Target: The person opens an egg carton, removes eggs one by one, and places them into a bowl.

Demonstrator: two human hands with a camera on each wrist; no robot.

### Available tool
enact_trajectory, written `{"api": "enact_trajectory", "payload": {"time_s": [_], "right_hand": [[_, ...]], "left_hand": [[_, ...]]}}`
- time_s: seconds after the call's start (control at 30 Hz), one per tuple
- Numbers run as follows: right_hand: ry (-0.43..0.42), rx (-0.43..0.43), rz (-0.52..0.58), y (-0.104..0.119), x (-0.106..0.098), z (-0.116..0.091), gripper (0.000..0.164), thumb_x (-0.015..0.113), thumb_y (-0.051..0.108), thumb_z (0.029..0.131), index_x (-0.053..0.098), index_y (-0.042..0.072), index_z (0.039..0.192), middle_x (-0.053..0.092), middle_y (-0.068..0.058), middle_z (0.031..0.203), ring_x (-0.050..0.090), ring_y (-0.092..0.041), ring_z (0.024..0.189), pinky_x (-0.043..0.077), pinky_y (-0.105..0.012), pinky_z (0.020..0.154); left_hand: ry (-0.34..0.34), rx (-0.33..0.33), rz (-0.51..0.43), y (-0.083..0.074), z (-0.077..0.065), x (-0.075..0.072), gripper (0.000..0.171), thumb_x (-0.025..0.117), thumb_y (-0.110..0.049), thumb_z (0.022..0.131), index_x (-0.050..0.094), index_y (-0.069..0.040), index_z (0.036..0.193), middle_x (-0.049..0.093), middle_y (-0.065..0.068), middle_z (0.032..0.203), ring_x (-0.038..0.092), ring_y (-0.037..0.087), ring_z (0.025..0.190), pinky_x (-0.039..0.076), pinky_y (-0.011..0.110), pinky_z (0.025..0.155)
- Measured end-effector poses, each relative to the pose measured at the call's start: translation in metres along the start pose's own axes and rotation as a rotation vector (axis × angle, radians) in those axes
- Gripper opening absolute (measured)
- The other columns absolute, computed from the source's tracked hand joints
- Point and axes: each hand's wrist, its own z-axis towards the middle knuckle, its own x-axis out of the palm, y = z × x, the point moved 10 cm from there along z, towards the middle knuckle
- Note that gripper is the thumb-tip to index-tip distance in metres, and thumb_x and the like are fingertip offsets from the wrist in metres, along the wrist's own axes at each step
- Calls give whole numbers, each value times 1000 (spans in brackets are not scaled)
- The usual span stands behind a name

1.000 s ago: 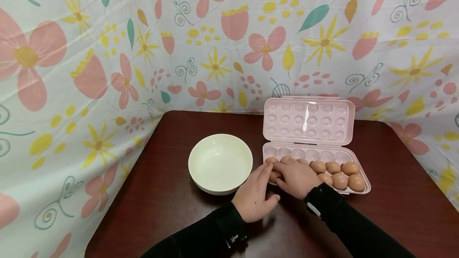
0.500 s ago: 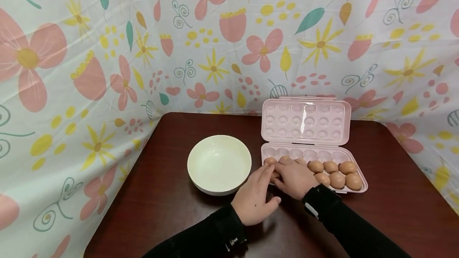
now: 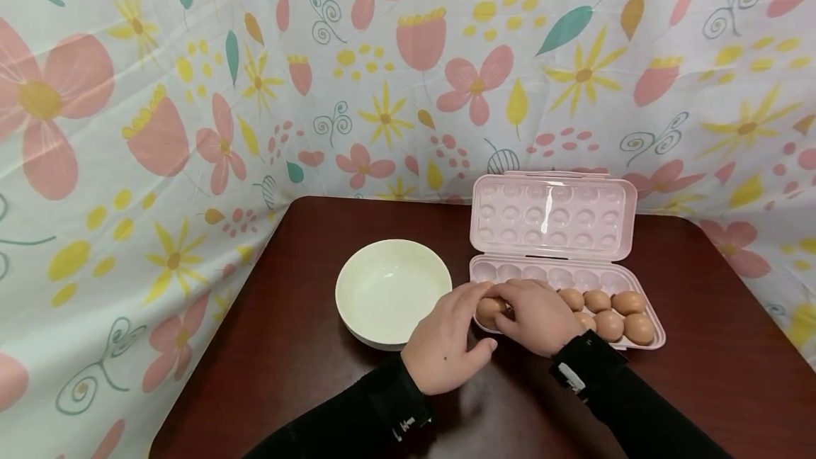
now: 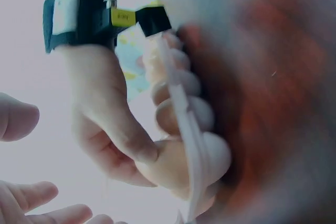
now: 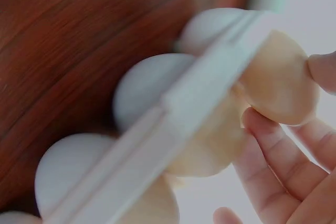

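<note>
My right hand (image 3: 538,316) pinches a brown egg (image 3: 489,312) at the near left corner of an open pink egg carton (image 3: 553,267). In the right wrist view, thumb and fingers (image 5: 286,161) lie on either side of this egg (image 5: 278,80). The left wrist view shows the thumb of the same hand (image 4: 102,108) pressing on it. My left hand (image 3: 446,344) is just left of the egg, its fingers extended by the right fingertips; whether it touches the egg I cannot tell. Several more brown eggs (image 3: 627,302) sit in the carton's nearer rows, partly hidden by my right hand.
A cream bowl (image 3: 392,292) stands left of the carton on the dark red-brown table (image 3: 287,346). The carton's lid (image 3: 553,217) leans up at the back. Behind hangs a flower-patterned cloth (image 3: 382,55).
The near left egg shows more between my hands. My right fingers have drawn closer round it, and my left hand has shifted slightly left. The head view has moved a little.
</note>
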Motion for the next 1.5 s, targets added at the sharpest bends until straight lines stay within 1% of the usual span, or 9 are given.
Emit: {"api": "enact_trajectory", "payload": {"time_s": [0.1, 0.27, 0.47, 0.6, 0.9, 1.1, 1.17, 1.33, 1.5], "right_hand": [[4, 46, 140, 2, -8, 0, 29, 74, 23, 87, 72, 24, 116, 72, 11, 105, 68, -9, 92, 56, -36, 83], [-53, 65, 368, 15, -22, 0, 29, 72, 20, 92, 69, 25, 121, 69, 12, 110, 65, -4, 97, 59, -35, 83], [-131, 103, 505, 30, -27, 2, 29, 72, 22, 94, 69, 25, 122, 71, 7, 116, 65, -4, 101, 57, -28, 85], [-150, 96, 569, 37, -23, 7, 25, 71, 22, 95, 70, 21, 120, 75, 5, 115, 65, -5, 102, 55, -24, 84], [-95, 105, 564, 40, -9, 6, 23, 67, 19, 96, 70, 22, 119, 74, 10, 109, 65, -2, 92, 54, -24, 81], [-118, 125, 562, 31, -6, -2, 28, 65, 13, 96, 66, 21, 123, 74, 6, 104, 66, -3, 87, 54, -23, 77], [-123, 136, 567, 28, -5, -5, 30, 64, 12, 96, 64, 21, 124, 73, 4, 103, 65, -3, 87, 54, -23, 77], [-117, 149, 546, 24, -5, -8, 28, 64, 14, 97, 62, 23, 124, 72, 2, 104, 62, -3, 86, 53, -22, 77], [-120, 144, 517, 24, -4, -11, 28, 66, 13, 96, 63, 22, 122, 71, 5, 103, 60, -2, 86, 52, -22, 77]], "left_hand": [[-13, -20, 11, 4, 2, -10, 69, 70, -31, 90, 40, -17, 151, 50, 1, 149, 53, 15, 135, 51, 34, 105], [-25, -59, 19, 16, 3, -21, 63, 70, -32, 92, 44, -16, 148, 52, 3, 147, 55, 16, 131, 52, 35, 102], [-54, -74, -13, 23, 2, -26, 54, 72, -27, 93, 51, -20, 142, 58, 0, 135, 60, 11, 112, 53, 29, 91], [-64, -87, -1, 28, 2, -29, 50, 73, -25, 92, 54, -20, 138, 62, -1, 130, 62, 11, 112, 53, 28, 92], [14, -106, 98, 45, -5, -31, 41, 71, -26, 94, 57, -20, 132, 64, -3, 125, 63, 11, 102, 54, 31, 84], [-5, -162, 181, 71, -17, -39, 37, 70, -21, 92, 59, -19, 127, 66, -1, 118, 65, 14, 97, 54, 34, 79], [12, -187, 187, 81, -19, -42, 37, 70, -22, 93, 59, -18, 127, 66, 0, 117, 66, 15, 95, 54, 34, 79], [139, -255, 202, 103, -19, -41, 34, 68, -25, 96, 59, -16, 127, 67, 3, 116, 65, 17, 94, 52, 36, 79], [285, -306, 257, 123, -16, -33, 26, 67, -25, 96, 64, -17, 120, 68, -2, 109, 62, 13, 93, 50, 34, 79]]}}
